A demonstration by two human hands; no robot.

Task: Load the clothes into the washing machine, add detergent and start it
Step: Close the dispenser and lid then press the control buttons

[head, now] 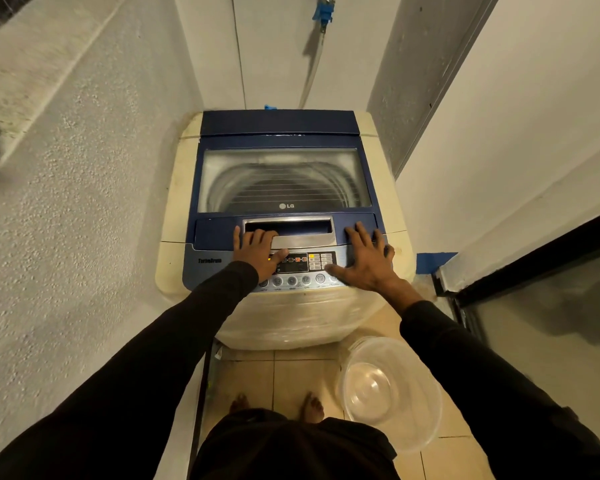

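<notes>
A cream and blue top-loading washing machine stands in a narrow alcove in front of me. Its blue lid with a glass window is down, and the steel drum shows dimly through the glass; I cannot see any clothes. My left hand lies flat on the lid's front edge by the silver handle recess, with its thumb on the lit control panel. My right hand rests spread on the panel's right end, holding nothing. No detergent is in view.
A clear plastic basin sits on the tiled floor right of my bare feet. Rough walls close in on the left and right. A dark-framed glass door stands at the right. A hose with a blue fitting hangs behind the machine.
</notes>
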